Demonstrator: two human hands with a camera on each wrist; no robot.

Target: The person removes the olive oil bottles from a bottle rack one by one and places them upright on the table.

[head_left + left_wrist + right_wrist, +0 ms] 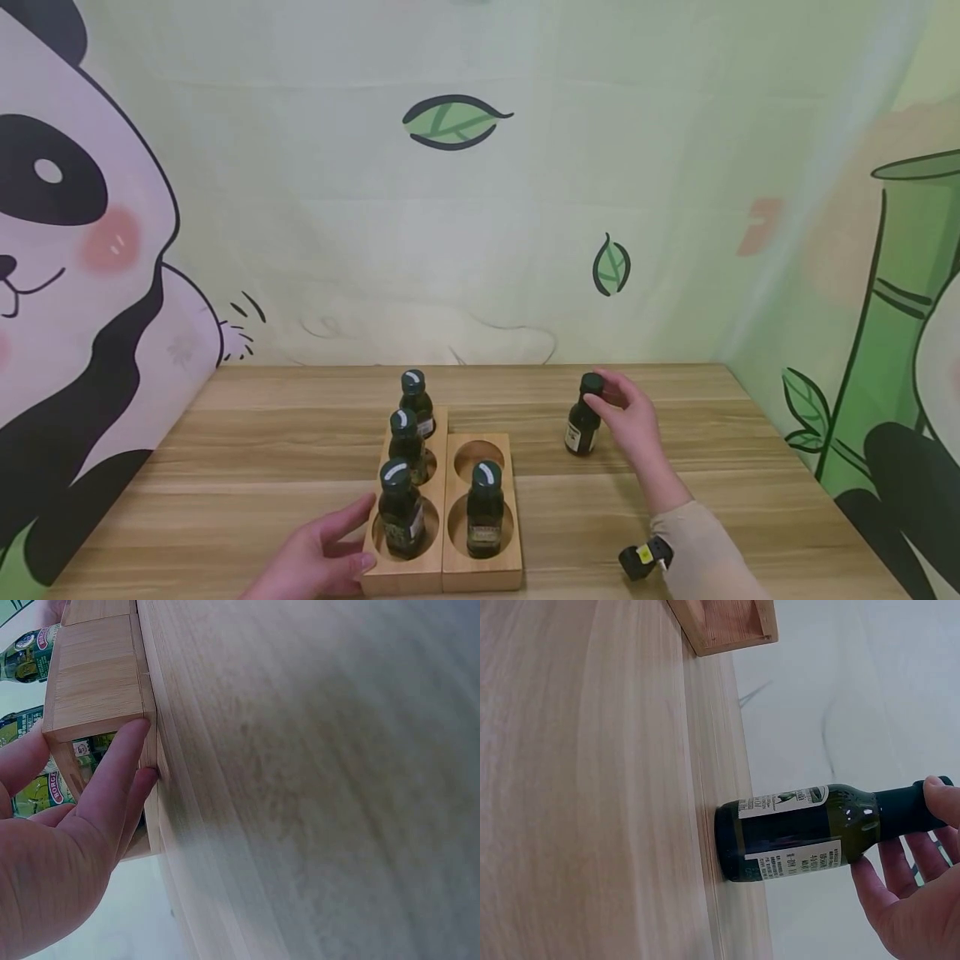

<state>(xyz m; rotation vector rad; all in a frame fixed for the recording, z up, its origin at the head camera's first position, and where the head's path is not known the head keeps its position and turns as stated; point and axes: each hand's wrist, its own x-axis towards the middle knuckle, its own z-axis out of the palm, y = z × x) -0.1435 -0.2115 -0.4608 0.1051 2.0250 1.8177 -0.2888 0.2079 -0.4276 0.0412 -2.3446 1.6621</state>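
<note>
My right hand (pixel 630 421) pinches a small dark-green glass bottle (pixel 787 832) by its capped neck, to the right of a wooden bottle rack (pixel 405 583). The bottle (pixel 582 429) is upright with pale labels; whether its base touches the table I cannot tell. At the rack's near left corner, my left hand (pixel 322 550) grips the wood with thumb and fingers, also seen as a hand (pixel 67 855) in the left wrist view. Three similar bottles stand in the left row, including a front bottle (pixel 401 517); another bottle (pixel 485 517) occupies the right row's near hole.
The right row's far hole (pixel 480 460) holds no bottle. All stands on a wood-grain table (pixel 285 442). A backdrop (pixel 337 250) printed with pandas and leaves rises behind it. A small black device (pixel 643 558) is fixed at the right wrist.
</note>
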